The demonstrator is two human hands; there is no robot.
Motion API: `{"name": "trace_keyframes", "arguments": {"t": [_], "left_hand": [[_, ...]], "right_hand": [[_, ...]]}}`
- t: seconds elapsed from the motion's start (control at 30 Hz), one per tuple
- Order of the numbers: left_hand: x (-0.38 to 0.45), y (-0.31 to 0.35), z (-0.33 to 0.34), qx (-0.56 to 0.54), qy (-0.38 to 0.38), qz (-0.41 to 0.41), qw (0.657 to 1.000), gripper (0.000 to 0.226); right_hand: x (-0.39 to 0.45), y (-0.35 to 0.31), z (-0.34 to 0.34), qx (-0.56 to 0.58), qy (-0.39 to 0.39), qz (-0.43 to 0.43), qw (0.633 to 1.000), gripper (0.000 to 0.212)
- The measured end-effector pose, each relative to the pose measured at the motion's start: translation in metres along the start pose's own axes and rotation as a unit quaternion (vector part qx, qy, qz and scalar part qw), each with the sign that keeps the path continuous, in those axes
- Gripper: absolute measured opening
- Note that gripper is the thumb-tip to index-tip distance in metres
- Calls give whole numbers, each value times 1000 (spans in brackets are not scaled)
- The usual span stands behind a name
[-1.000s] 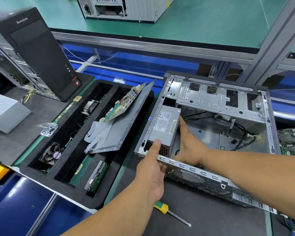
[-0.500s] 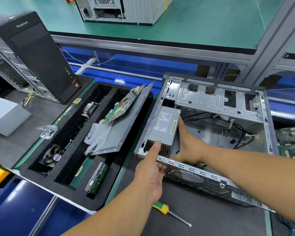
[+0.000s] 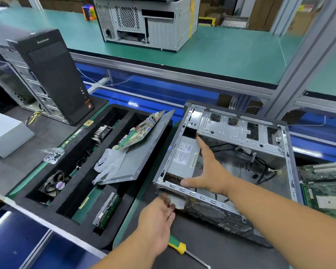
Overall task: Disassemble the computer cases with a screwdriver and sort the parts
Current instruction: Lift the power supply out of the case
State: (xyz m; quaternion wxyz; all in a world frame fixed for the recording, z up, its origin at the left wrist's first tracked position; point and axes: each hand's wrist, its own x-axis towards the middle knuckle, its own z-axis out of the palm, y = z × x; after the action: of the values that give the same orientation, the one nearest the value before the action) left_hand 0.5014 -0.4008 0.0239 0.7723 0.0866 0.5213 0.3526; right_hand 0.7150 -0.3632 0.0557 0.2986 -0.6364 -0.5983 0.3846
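An open grey computer case (image 3: 241,131) lies on its side on the dark mat. A grey power supply (image 3: 182,158) sits in its left end. My right hand (image 3: 211,171) reaches into the case and spans the power supply's right side, thumb at the near end and index finger at the far end. My left hand (image 3: 159,216) is lower, with its blurred fingertips touching the case's outer wall near the front left corner. It holds nothing. A screwdriver (image 3: 177,244) with a green and yellow handle lies on the mat just below my left hand.
A black foam tray (image 3: 124,228) on the left holds a fan (image 3: 54,185), a heatsink (image 3: 103,133), a hard drive (image 3: 107,210) and a motherboard (image 3: 140,133) on a grey panel with a white glove. A black tower (image 3: 52,74) stands behind. Another motherboard (image 3: 326,187) lies right of the case.
My left hand dropped from the case's top rail to its outer wall. My right hand moved from beside the power supply to span it from above. The view tilted up.
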Motion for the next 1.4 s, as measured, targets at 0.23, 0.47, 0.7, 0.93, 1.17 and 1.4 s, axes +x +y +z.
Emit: {"name": "trace_keyframes", "arguments": {"t": [0.23,0.47,0.7,0.93,1.17,1.4], "left_hand": [[22,-1,41,-65,82,-11,994,30],[25,2,54,-95,85,1,992,17],[20,3,56,-131,80,-21,988,22],[22,5,54,-112,82,-19,990,23],[5,9,33,-130,72,-12,989,21],[-25,20,46,-100,-77,-4,992,49]], "right_hand": [[4,2,3,-62,7,-9,998,142],[8,6,3,-55,39,-10,998,139],[8,5,2,-58,56,-22,996,136],[9,7,-3,-40,36,-14,998,150],[0,44,-17,-102,-86,105,986,164],[16,50,14,-194,-40,80,977,167]]}}
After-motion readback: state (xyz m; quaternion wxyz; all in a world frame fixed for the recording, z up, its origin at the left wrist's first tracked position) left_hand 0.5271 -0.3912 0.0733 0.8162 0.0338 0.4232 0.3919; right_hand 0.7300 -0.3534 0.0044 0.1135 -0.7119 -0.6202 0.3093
